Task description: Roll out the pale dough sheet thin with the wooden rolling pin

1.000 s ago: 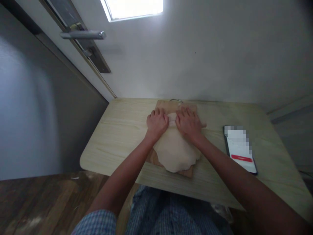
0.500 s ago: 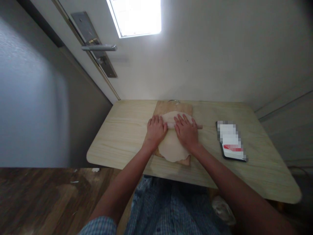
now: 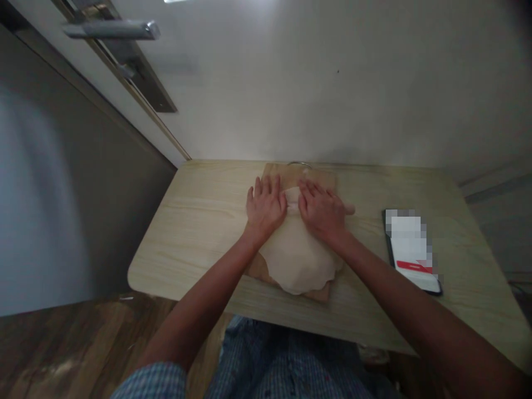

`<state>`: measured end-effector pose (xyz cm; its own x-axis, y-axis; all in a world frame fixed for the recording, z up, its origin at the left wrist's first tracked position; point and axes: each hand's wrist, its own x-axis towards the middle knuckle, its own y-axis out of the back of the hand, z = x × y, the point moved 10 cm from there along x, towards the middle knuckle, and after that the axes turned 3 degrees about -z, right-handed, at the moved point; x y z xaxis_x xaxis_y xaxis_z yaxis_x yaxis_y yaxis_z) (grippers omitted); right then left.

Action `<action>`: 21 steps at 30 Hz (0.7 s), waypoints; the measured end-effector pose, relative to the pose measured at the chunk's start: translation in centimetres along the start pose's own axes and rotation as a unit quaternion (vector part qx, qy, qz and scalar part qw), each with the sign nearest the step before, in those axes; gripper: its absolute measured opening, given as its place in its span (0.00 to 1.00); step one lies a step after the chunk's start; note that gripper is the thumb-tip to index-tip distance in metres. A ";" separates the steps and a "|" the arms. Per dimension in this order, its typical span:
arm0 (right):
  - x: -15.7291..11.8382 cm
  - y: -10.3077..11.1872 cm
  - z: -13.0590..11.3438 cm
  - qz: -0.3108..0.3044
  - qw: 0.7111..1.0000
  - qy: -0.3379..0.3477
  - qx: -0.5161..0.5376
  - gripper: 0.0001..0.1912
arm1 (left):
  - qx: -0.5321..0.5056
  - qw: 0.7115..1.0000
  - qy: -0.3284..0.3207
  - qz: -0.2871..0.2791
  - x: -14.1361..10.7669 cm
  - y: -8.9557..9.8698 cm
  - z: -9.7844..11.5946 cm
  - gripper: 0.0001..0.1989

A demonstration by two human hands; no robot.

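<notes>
A thin, pale sheet of dough covers much of a wooden board, its uneven near edge close to the board's near end. Across the dough's far part lies a rolling pin, mostly hidden under both hands; its right end sticks out past my right hand. My left hand rests flat on the pin's left part with fingers spread. My right hand presses on the pin's right part, fingers close together and slightly bent over it.
The board lies on a light wooden table. A phone with a partly blurred screen lies to the right. Behind the table stands a pale door with a metal handle. A wooden floor shows at lower left.
The camera view has tilted down and come closer. Both hands and the pin have moved toward the far edge of the dough, and more of the dough shows on the near side.
</notes>
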<state>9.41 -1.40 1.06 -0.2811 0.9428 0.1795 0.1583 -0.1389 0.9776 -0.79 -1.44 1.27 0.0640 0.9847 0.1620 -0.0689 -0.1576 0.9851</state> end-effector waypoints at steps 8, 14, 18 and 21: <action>2.6 -0.3 0.8 -0.016 1.000 -0.007 -0.010 0.24 | -0.014 0.999 0.012 -0.038 2.6 -0.6 -0.3 0.25; 4.3 -0.7 1.2 -0.047 0.999 -0.006 -0.024 0.23 | -0.018 0.998 0.018 -0.049 4.1 -1.0 -0.6 0.25; 5.1 -0.5 1.4 -0.036 0.999 -0.010 -0.017 0.23 | -0.031 0.999 0.009 -0.039 4.9 -0.8 -0.5 0.24; 5.8 -0.5 1.6 -0.035 0.999 -0.015 -0.009 0.21 | -0.041 0.999 0.007 -0.033 5.6 -0.6 -0.6 0.23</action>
<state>9.21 4.57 1.46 -0.2625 0.9589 0.1078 0.1226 -0.0777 0.9894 -0.97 4.23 1.55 0.0566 0.9938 0.0952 -0.1465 -0.0861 0.9855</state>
